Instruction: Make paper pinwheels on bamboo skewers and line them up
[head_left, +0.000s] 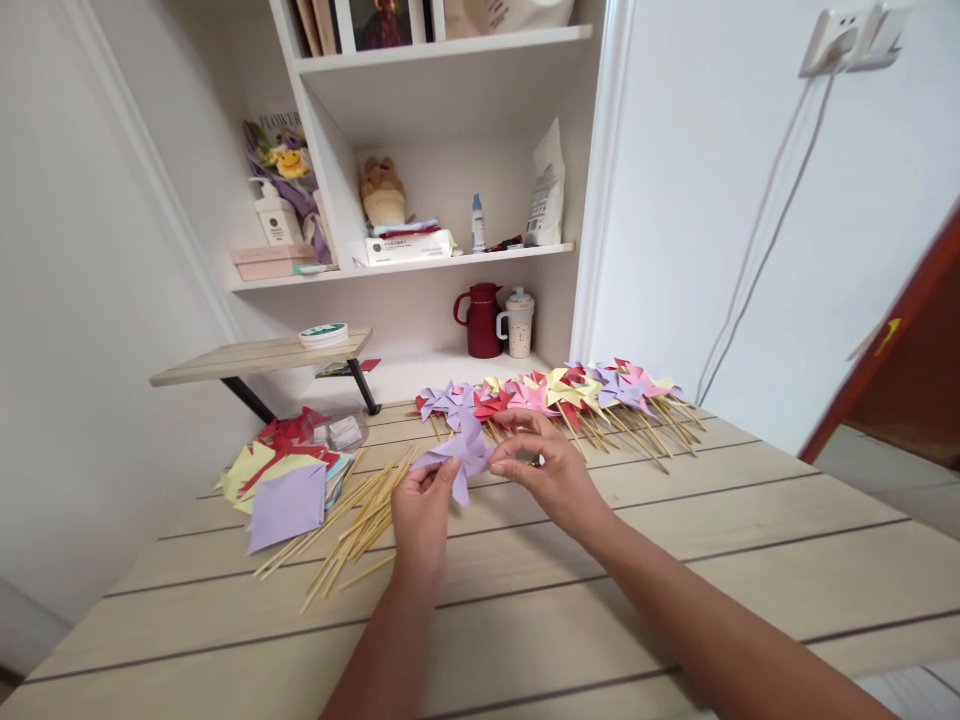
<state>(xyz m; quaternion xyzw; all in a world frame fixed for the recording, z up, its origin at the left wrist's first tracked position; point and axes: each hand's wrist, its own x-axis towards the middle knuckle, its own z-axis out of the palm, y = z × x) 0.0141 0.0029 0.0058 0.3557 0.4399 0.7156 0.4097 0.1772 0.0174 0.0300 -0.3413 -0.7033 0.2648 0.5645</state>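
Purple paper pinwheel [472, 455] is up between the person's two hands, just above the counter [540, 625], its folded blades fanning out from the middle. From where I stand, the left grip [421, 515] has thumb and forefinger pressed together on the lower left side of the paper. Across from it, the right grip [551, 478] pinches the tip of the blade nearest to it, its other fingers curled loosely above.

Thin wooden sticks [369, 527] lie in a loose heap just left of the left grip, some crossing over others. Farther left of that grip sits a purple paper square [287, 507], with yellow paper pieces [244, 475] and red paper pieces [289, 430] behind it. Beside those, beyond the left grip, is a clear plastic box [352, 432] with pale items inside that I can't make out.

Past the right grip, a bunch of pinwheels on sticks [531, 394] stretches away to the right, in purple, red, pink and yellow, overlapping one another. Farther beyond both grips, a dark red jug [484, 322] stands upright just beside a speckled cup [519, 327].
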